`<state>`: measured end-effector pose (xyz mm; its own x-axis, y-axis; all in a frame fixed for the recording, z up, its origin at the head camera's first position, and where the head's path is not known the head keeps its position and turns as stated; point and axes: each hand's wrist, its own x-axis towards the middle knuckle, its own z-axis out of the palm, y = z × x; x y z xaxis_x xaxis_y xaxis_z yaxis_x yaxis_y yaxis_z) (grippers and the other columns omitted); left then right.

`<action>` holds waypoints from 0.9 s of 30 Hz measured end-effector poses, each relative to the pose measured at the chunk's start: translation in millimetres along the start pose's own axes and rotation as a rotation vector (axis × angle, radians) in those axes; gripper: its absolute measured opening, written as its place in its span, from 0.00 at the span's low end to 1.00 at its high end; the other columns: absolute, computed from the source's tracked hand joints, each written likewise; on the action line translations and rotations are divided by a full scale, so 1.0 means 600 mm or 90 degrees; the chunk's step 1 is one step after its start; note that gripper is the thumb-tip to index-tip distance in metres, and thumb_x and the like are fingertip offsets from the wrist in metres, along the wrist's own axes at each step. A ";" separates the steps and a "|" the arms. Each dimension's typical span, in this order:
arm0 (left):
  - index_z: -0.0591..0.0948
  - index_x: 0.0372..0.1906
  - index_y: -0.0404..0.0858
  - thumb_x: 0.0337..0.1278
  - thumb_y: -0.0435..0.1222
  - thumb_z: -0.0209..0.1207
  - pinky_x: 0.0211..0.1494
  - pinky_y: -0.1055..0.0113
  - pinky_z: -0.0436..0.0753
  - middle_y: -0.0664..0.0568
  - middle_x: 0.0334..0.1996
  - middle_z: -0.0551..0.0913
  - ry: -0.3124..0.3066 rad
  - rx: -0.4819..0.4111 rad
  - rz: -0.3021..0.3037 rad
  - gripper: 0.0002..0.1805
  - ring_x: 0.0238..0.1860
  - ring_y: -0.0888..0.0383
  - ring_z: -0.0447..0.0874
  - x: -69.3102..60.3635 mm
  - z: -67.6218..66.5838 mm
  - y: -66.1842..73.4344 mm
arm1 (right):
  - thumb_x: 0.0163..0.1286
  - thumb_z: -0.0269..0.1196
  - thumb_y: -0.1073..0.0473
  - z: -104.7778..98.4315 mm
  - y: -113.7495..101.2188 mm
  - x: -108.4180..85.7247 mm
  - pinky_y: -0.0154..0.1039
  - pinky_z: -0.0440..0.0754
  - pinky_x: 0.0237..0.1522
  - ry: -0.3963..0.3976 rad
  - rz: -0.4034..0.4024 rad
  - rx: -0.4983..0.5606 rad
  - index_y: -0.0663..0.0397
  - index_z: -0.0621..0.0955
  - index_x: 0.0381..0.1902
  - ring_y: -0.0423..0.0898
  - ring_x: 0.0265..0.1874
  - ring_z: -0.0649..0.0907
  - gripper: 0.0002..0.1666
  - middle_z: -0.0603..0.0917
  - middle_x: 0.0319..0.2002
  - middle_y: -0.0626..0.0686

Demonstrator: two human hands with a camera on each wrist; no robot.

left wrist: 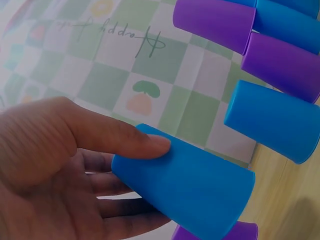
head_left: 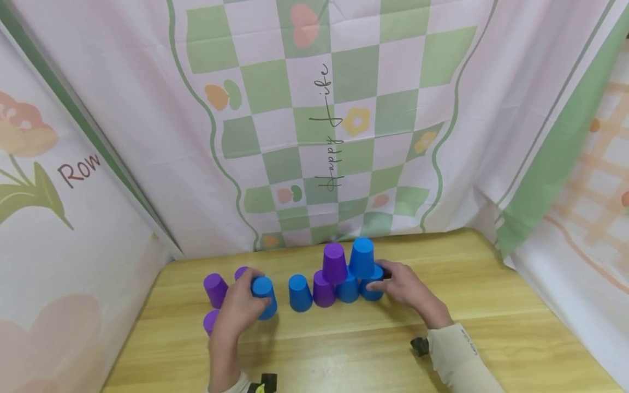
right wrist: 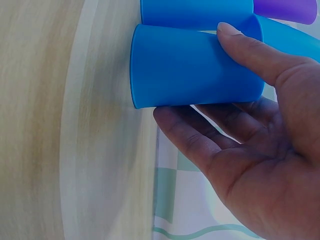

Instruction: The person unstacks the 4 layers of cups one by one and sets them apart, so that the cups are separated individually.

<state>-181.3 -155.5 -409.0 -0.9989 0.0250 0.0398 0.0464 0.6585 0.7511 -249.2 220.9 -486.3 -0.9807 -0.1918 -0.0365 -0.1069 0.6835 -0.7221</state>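
Backdrop (head_left: pixel 314 125) reads "Happy Life", side cloth (head_left: pixel 73 240) "Row"; left grip (head_left: pixel 241 305) pinches a blue cup (left wrist: pixel 195 182), right grip (head_left: pixel 404 284) the rightmost lower cup (right wrist: pixel 192 67)

Setting: small screened-off tabletop booth, apparently indoors; whether in a home, office or lab cannot be told. Evidence: wood-grain table (head_left: pixel 344 349), bounded on three sides. Back hanging (head_left: pixel 354 71): creased, printed with green-and-white checks, fruit and flower motifs, script reading "Happy Life" turned sideways. Left hanging (head_left: pixel 64 256): large flowers, lettering "Row". Right hanging (head_left: pixel 585 191): green band, pale orange check. Prints look domestic, like household curtain or tablecloth fabric; room beyond is hidden.
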 end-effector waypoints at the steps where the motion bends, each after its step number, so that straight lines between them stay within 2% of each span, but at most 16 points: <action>1: 0.77 0.57 0.32 0.56 0.26 0.69 0.65 0.33 0.80 0.37 0.55 0.86 -0.001 0.007 0.000 0.23 0.61 0.34 0.83 0.000 -0.001 -0.002 | 0.70 0.73 0.49 0.000 0.000 0.000 0.61 0.85 0.59 0.000 -0.001 0.000 0.56 0.79 0.69 0.59 0.58 0.84 0.34 0.85 0.61 0.61; 4: 0.76 0.56 0.32 0.54 0.25 0.68 0.65 0.33 0.80 0.37 0.55 0.86 -0.005 0.021 -0.006 0.23 0.61 0.34 0.83 0.002 -0.001 -0.007 | 0.70 0.73 0.50 0.000 0.001 0.001 0.60 0.86 0.58 0.002 -0.003 0.001 0.56 0.79 0.69 0.58 0.57 0.85 0.34 0.85 0.61 0.61; 12: 0.76 0.62 0.31 0.55 0.24 0.66 0.66 0.32 0.79 0.33 0.60 0.83 -0.023 0.028 -0.027 0.27 0.65 0.31 0.80 0.010 0.006 -0.023 | 0.70 0.73 0.49 0.001 0.003 0.000 0.60 0.86 0.59 0.000 0.003 0.000 0.56 0.78 0.70 0.59 0.58 0.84 0.35 0.85 0.62 0.62; 21: 0.79 0.57 0.32 0.45 0.19 0.61 0.64 0.34 0.81 0.36 0.54 0.85 -0.043 0.057 -0.029 0.28 0.58 0.36 0.84 0.019 0.016 -0.041 | 0.70 0.73 0.50 0.002 0.003 -0.001 0.61 0.85 0.60 0.000 0.000 0.004 0.57 0.78 0.70 0.59 0.59 0.84 0.35 0.84 0.62 0.62; 27: 0.79 0.60 0.31 0.49 0.18 0.60 0.65 0.32 0.79 0.32 0.59 0.83 -0.057 0.068 -0.059 0.28 0.63 0.31 0.80 0.020 0.018 -0.046 | 0.71 0.72 0.50 0.000 0.001 -0.001 0.61 0.85 0.59 -0.001 -0.006 0.007 0.57 0.78 0.70 0.59 0.58 0.84 0.34 0.84 0.62 0.62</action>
<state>-194.6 -165.1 -436.2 -0.9957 0.0251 -0.0888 -0.0415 0.7376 0.6740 -248.6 221.5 -486.8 -0.9794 -0.1996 -0.0308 -0.1144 0.6741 -0.7297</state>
